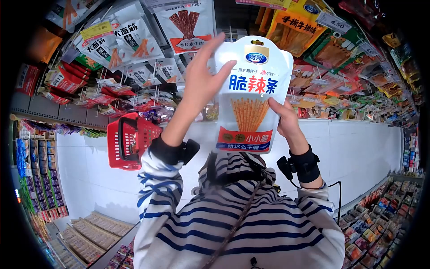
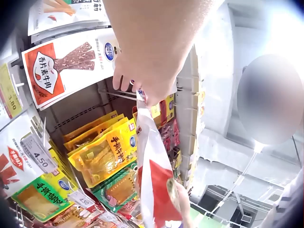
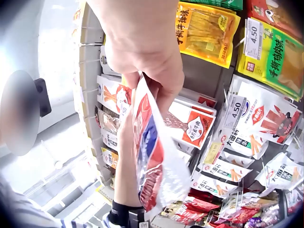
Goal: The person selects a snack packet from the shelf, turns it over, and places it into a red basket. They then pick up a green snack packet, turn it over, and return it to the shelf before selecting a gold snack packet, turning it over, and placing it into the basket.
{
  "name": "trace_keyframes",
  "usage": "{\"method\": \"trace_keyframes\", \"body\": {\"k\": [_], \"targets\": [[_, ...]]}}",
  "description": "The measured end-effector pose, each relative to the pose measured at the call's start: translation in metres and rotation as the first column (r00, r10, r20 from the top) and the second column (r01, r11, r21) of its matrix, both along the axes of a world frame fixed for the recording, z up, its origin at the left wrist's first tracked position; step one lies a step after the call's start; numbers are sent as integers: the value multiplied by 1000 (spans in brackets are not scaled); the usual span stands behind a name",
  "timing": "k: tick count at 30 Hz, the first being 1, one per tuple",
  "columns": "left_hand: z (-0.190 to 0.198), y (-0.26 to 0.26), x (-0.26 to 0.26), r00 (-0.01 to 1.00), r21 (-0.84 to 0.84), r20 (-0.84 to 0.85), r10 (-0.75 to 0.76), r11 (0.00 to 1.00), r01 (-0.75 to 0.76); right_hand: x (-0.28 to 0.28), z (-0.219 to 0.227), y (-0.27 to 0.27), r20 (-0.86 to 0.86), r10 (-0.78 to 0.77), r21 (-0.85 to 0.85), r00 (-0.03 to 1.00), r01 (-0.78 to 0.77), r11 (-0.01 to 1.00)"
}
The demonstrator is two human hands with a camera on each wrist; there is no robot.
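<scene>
A white snack pouch [image 1: 251,92] with a picture of thin orange sticks and a red and blue band is upright before the chest, its front towards the head camera. My right hand [image 1: 286,119] grips its right edge, thumb on the front and fingers behind. My left hand [image 1: 204,76] is at the upper left edge, its fingers extended and spread from the thumb, which overlaps the front. The left wrist view shows the pouch [image 2: 154,166] edge-on below the left hand [image 2: 149,71]. In the right wrist view, the right hand [image 3: 147,61] holds the pouch's edge from above.
Snack packs [image 1: 186,24] hang on shelf hooks in front, some yellow packs [image 1: 295,24] to the right. A red shopping basket [image 1: 127,141] is at the left. More stocked shelves [image 1: 380,224] line the right rear, and low bins [image 1: 89,237] are at the left rear.
</scene>
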State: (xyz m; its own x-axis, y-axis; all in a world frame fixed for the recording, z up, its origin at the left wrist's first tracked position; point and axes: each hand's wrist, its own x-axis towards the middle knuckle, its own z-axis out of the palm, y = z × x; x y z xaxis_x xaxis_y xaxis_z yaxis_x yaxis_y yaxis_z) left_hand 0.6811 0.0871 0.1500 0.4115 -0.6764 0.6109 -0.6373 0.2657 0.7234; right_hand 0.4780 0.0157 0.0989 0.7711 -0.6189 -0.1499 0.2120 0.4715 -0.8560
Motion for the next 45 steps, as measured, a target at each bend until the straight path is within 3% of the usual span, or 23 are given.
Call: {"method": "trace_keyframes", "body": {"k": [3, 4, 6, 7, 11, 13, 15, 20, 24, 28, 30, 36, 39, 45], "targets": [[16, -24, 2, 997, -68, -71, -29, 997, 24, 6, -3, -15, -79, 50, -178, 996, -63, 982], [23, -29, 8, 975, 31, -181, -128, 990, 136, 10, 1, -20, -105, 59, -241, 993, -83, 967], [37, -38, 21, 867, 189, -416, -274, 907, 377, 14, 8, -30, -78, 89, -202, 993, -103, 974], [35, -45, 25, 819, 137, -477, -318, 894, 427, 14, 4, -39, -91, 92, -222, 992, -110, 969], [29, -63, 28, 830, 91, -460, -315, 913, 397, 24, 21, -70, -107, 38, -366, 994, -75, 928], [30, -69, 32, 826, 80, -455, -332, 909, 409, 37, 42, -83, -37, -63, -459, 997, 39, 887], [27, -78, 38, 831, 56, -431, -352, 909, 414, 49, 67, -93, -48, -96, -516, 994, 57, 855], [34, -94, 51, 897, 112, -327, -297, 930, 349, 82, 88, -110, -80, -237, -640, 968, 132, 757], [41, -102, 55, 918, 72, -294, -267, 951, 300, 98, 89, -125, -32, -253, -600, 967, 184, 779], [38, -113, 63, 941, -67, -202, -270, 963, 261, 103, 83, -138, 143, -202, -585, 969, 247, 772], [36, -117, 64, 916, -106, -264, -301, 953, 283, 103, 80, -144, 155, -186, -592, 970, 242, 768], [42, -120, 66, 959, -255, -3, -285, 927, 275, 105, 83, -153, 226, -163, -660, 961, 274, 700], [51, -123, 60, 871, -261, -215, -441, 886, 384, 106, 85, -163, 247, -176, -667, 953, 299, 682], [54, -139, 71, 832, -248, -195, -519, 847, 470, 114, 85, -172, 275, -204, -633, 940, 337, 697]]}}
